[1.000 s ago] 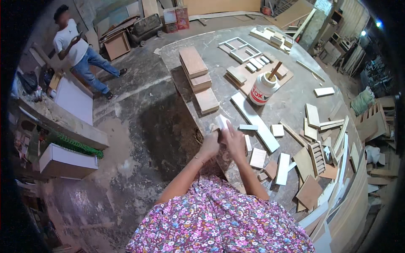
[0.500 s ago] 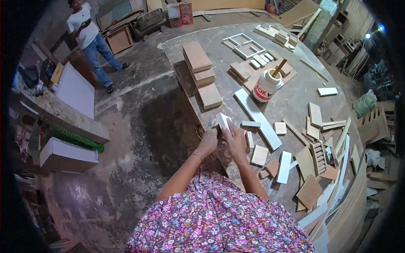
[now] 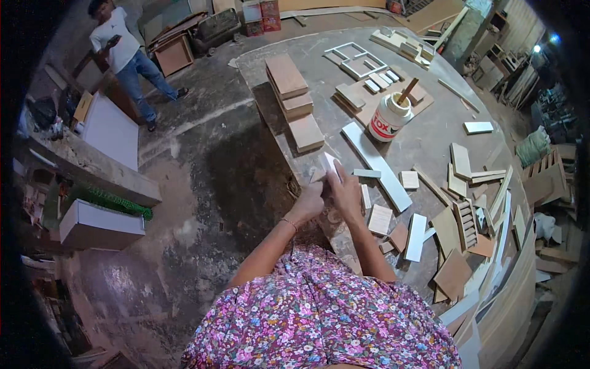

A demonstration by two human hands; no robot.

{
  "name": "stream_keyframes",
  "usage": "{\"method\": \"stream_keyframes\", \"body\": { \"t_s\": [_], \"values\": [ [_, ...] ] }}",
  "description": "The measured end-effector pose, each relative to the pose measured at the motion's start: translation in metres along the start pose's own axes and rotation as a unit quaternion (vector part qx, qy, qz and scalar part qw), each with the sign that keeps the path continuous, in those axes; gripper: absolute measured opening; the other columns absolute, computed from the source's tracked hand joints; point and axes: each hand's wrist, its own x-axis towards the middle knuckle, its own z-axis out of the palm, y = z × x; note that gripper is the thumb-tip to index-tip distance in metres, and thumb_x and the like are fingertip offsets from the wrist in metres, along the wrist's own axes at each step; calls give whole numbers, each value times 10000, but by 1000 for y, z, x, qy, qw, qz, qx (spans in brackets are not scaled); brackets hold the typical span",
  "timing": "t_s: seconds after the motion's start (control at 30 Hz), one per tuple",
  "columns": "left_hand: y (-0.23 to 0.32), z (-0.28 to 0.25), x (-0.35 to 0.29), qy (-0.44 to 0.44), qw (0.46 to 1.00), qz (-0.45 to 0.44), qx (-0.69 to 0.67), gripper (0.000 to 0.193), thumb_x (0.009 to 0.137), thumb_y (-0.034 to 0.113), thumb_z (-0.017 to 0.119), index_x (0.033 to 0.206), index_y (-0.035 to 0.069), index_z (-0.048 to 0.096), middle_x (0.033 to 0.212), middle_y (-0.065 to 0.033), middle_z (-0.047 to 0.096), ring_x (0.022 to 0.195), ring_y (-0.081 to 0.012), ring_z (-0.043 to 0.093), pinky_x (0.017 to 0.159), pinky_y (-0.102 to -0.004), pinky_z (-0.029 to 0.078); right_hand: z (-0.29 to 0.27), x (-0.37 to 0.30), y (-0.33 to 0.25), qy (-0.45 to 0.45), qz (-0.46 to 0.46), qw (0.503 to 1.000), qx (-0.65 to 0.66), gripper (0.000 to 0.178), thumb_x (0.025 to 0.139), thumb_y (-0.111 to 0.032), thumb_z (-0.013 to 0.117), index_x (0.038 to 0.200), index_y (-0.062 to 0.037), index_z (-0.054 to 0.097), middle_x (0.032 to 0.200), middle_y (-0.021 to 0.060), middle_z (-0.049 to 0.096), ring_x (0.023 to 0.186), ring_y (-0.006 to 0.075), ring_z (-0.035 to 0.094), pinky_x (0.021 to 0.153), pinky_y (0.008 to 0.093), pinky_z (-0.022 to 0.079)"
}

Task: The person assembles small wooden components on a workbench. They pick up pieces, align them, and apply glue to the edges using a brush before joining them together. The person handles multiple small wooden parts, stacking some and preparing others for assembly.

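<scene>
My right hand point(image 3: 346, 195) is closed round a small white wooden piece point(image 3: 329, 162), whose upper end sticks out past the fingers. Close against it, my left hand point(image 3: 306, 202) is also closed. A small greyish flat bit point(image 3: 318, 174) shows at its fingertips, too little of it to name. Both hands are over the table's near left edge. Just beyond them lie a long white board point(image 3: 376, 166) and a short pale grey strip point(image 3: 367, 173). Flat wooden blocks point(image 3: 306, 133) are stacked in steps along the edge, ahead of my left hand.
A white glue jar point(image 3: 389, 118) with a stick in it stands on the table point(image 3: 295, 55). Behind it are a white frame point(image 3: 355, 60) and small blocks. Offcuts point(image 3: 452, 234) cover the right side. Far left, a person point(image 3: 126, 55) stands holding a dark object.
Both hands have shifted slightly, and the white piece sits a little further right and higher. A greyish bit now shows at my left fingertips. The standing person has leaned slightly.
</scene>
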Motion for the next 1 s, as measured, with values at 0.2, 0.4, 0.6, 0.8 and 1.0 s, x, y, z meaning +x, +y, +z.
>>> {"method": "stream_keyframes", "body": {
  "t_s": [0.2, 0.4, 0.6, 0.8, 1.0],
  "values": [
    [-4, -7, 10, -57, 988, -74, 126, 297, 755, 21, 450, 1018, -75, 549, 990, -277, 578, 1000, -375, 553, 827, -408, 432, 5, -1, 16, 39, -70, 993, -85, 490, 860, -298, 500, 1247, 0, 467, 640, 97, 570, 631, 147, 557, 593, 269, 443],
    [-4, -1, 8, -45, 992, -43, 114, 324, 732, -13, 422, 1031, -69, 535, 986, -286, 566, 995, -405, 534, 830, -411, 427, 3, 13, 21, -31, 39, 992, 116, 506, 854, -340, 505, 1233, -6, 483, 808, 141, 583, 720, 199, 546, 652, 311, 432],
    [12, -9, 16, -23, 992, -43, 118, 265, 760, 11, 430, 986, -61, 547, 929, -285, 575, 911, -411, 560, 767, -429, 446, -7, -2, 8, -61, 49, 995, 69, 515, 861, -311, 515, 1244, 29, 458, 828, 82, 601, 768, 102, 531, 712, 246, 442],
    [15, -3, 16, -43, 989, -8, 138, 248, 768, 42, 438, 959, -59, 560, 944, -273, 579, 898, -413, 558, 754, -436, 448, -2, 13, 24, -22, 53, 985, 165, 521, 838, -373, 519, 1226, -27, 490, 774, 262, 597, 725, 281, 604, 700, 363, 450],
    [0, -10, 19, -9, 993, -52, 107, 232, 761, 47, 469, 959, -36, 557, 895, -262, 588, 861, -402, 571, 741, -442, 449, -8, -3, 1, -24, -8, 997, 71, 514, 852, -374, 508, 1262, -68, 470, 898, 311, 576, 796, 363, 596, 738, 397, 448]
  ]
}}
